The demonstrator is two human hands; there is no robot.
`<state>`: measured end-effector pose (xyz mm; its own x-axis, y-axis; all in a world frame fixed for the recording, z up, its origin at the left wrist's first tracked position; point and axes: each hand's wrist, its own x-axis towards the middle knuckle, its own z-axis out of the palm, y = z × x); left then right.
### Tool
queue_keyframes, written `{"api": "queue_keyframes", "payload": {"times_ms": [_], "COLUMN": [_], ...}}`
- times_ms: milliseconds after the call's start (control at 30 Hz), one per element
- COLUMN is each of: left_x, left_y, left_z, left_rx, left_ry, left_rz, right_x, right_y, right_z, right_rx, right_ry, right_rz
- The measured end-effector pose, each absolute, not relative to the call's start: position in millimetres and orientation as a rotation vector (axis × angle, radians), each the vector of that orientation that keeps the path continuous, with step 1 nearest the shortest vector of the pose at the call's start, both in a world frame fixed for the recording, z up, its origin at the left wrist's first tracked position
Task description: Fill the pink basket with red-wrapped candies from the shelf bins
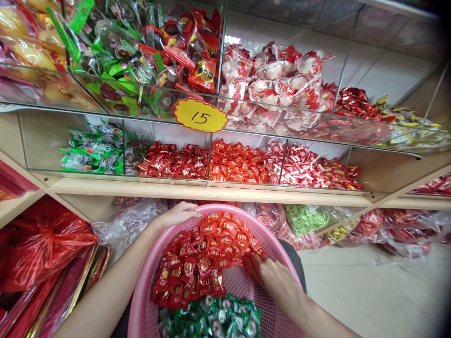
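A pink plastic basket [143, 281] with mesh walls sits in front of me. My left hand [178, 214] grips its far rim on the left side. Inside lie orange-red wrapped candies [223, 237] at the back, darker red wrapped candies [185, 270] on the left and green wrapped candies [214, 317] at the near side. My right hand [266, 270] reaches in at the right, fingers curled around some of the orange-red candies and partly hidden by them. Bare mesh shows between the piles, beside that hand.
Glass-fronted shelf bins hold candies, among them orange-red ones [237, 162] and dark red ones [176, 159]. A yellow price tag [200, 115] reading 15 hangs on the upper bin. Bagged candies [305, 219] lie under the wooden shelf edge [211, 190]. At left is a red plastic bag [38, 249].
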<state>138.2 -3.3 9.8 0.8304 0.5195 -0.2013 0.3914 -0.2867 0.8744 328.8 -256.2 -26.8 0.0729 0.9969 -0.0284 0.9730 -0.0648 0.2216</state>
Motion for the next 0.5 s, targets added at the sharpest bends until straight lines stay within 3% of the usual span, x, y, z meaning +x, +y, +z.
{"api": "queue_keyframes", "payload": {"times_ms": [500], "left_x": [137.3], "left_y": [-4.2], "left_z": [8.9], "left_rx": [1.915], "left_ry": [0.651], "left_rz": [0.165], "right_x": [319.4], "right_y": [-264.2], "right_z": [-24.3], "right_rx": [1.987], "right_ry": [2.247], "right_rz": [-0.106]}}
